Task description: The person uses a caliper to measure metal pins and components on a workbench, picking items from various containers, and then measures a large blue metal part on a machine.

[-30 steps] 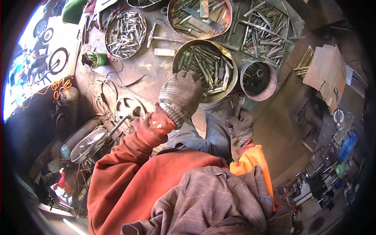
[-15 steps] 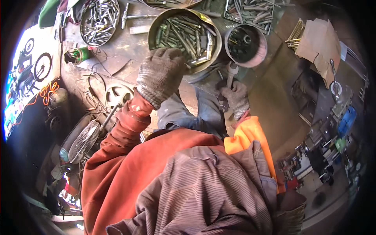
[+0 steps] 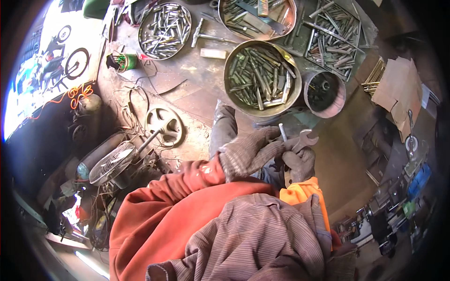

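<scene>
An open-ended wrench (image 3: 308, 139) is sitting in front of the person's lap, its jaw end pointing up and to the right. The gloved right hand (image 3: 301, 164) is gripping it from below, fingers closed around the handle. The gloved left hand (image 3: 253, 152) is reaching across from the left, fingers close together and meeting the wrench; a short pale metal rod (image 3: 282, 132) is sticking up beside those fingers, and whether they are pinching it cannot be told. The step in hand seems to be a two-handed handling of wrench and rod, the right hand steadying while the left is working next to it; the next move is probably calling for a firm right grip and careful left fingertips. Just beyond the hands, a deep round tin (image 3: 287, 55) is holding many loose metal bits (image 3: 260, 84). A pinkish can (image 3: 340, 100) is standing beside it, near the right edge of the work surface (image 3: 194, 82). Toward the far right corner, more rods and bits (image 3: 335, 44) are lying heaped. Farther left, a pale box (image 3: 213, 54) and a T-handled tool (image 3: 211, 37) are lying, and a spoked wheel (image 3: 163, 126) is resting nearer the person.
</scene>
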`<state>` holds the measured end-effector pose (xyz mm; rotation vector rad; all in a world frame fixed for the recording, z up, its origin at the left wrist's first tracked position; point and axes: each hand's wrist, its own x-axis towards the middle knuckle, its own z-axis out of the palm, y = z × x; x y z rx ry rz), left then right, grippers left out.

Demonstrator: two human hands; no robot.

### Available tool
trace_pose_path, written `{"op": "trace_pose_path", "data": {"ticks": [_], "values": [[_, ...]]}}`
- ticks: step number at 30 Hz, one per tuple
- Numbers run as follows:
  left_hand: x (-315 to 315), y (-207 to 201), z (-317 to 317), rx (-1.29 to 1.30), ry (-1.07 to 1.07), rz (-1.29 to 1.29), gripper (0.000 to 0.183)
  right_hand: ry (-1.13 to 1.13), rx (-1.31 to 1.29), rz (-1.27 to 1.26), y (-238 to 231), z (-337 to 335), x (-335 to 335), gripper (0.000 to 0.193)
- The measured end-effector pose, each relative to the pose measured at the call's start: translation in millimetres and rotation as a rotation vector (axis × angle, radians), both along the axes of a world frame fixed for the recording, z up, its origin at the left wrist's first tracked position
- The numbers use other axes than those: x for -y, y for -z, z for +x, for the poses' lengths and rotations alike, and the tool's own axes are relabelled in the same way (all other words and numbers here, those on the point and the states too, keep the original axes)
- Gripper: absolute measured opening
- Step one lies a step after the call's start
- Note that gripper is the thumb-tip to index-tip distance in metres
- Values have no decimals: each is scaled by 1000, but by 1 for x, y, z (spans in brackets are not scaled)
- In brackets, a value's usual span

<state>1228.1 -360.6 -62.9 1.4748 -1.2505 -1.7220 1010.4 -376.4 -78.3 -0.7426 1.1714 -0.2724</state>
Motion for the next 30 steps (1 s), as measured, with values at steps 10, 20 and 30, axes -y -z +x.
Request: {"op": "trace_pose_path", "data": {"ticks": [10,20,30], "values": [[4,24,13,-468,-659,301,47,-64,-113,-37,-13,4,-3,25],[17,10,-2,-597,-720,336,32,-306,-273,-185,-25,17,8,33],[116,24,47,802,201,-311,36,-267,-601,-358,60,-15,7,41]]}}
